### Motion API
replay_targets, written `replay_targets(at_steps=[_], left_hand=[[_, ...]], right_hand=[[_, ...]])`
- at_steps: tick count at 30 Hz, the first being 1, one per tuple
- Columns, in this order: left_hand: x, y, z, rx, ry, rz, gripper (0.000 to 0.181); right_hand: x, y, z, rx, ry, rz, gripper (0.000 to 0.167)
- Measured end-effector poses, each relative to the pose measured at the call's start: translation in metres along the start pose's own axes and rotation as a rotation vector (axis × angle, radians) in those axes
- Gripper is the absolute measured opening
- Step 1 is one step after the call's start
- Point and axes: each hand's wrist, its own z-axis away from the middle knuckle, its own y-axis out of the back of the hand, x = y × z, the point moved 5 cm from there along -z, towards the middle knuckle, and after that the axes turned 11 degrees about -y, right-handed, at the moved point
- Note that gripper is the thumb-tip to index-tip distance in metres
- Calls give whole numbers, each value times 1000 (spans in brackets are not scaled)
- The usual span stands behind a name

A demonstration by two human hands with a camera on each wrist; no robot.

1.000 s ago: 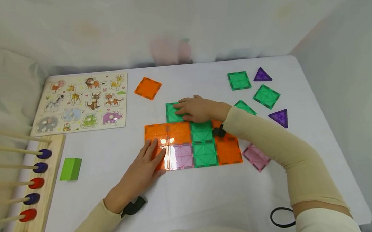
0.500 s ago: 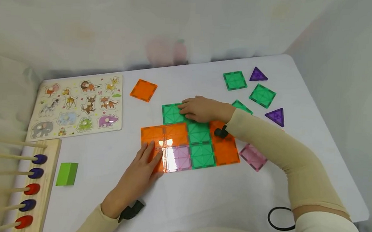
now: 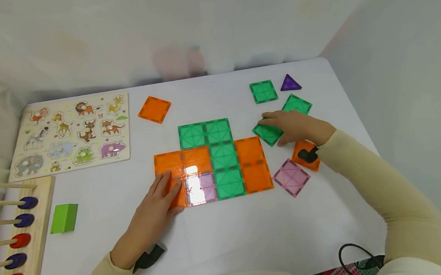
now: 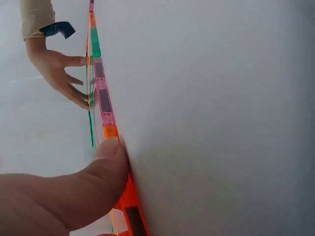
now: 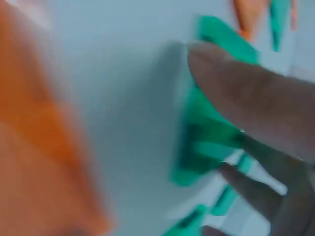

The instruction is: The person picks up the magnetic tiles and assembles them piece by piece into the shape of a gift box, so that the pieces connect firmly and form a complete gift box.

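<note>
Translucent magnetic tiles lie joined in a flat patch in the middle of the table, including orange tiles [image 3: 196, 158], green tiles [image 3: 223, 155] and a pink tile [image 3: 208, 186]. My left hand [image 3: 151, 214] rests straight fingers on the orange tile at the patch's near left corner. Its thumb [image 4: 110, 162] presses that tile's near edge in the left wrist view. To the right of the patch, my right hand [image 3: 298, 126] pinches a loose green square tile [image 3: 268, 133] between thumb and fingers. The right wrist view is blurred, with the thumb [image 5: 216, 69] against the green tile's edge.
Loose around the right hand lie green tiles [image 3: 264, 92], a purple triangle [image 3: 291, 83], a pink square [image 3: 292, 177] and an orange tile [image 3: 301, 159]. Another orange tile [image 3: 154, 109] lies far left. An animal puzzle board [image 3: 73, 133], green block [image 3: 64, 218] and bead frame [image 3: 35, 228] occupy the left.
My right hand has let go of the patch's upper green tiles and moved right onto the loose green square. The left hand stays on the orange tile. The head view has shifted.
</note>
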Motion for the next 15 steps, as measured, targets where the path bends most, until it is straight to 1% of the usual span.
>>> replay_targets(at_steps=[2, 4, 7, 11, 14, 15], left_hand=[[0, 0, 1, 16, 0, 6, 73], [-1, 0, 1, 35, -4, 17, 73], [-1, -1, 1, 48, -9, 44, 73], [-1, -4, -1, 51, -9, 63, 73], [-1, -2, -3, 67, -17, 54, 73], [0, -2, -4, 73, -20, 48, 73]], right_hand=[[4, -4, 2, 28, -6, -24, 84], [7, -6, 4, 77, -3, -24, 83], [12, -8, 6, 143, -13, 13, 80], [17, -11, 10, 147, -56, 86, 82], [17, -7, 17, 157, -106, 92, 83], [15, -5, 21, 178, -114, 81, 82]])
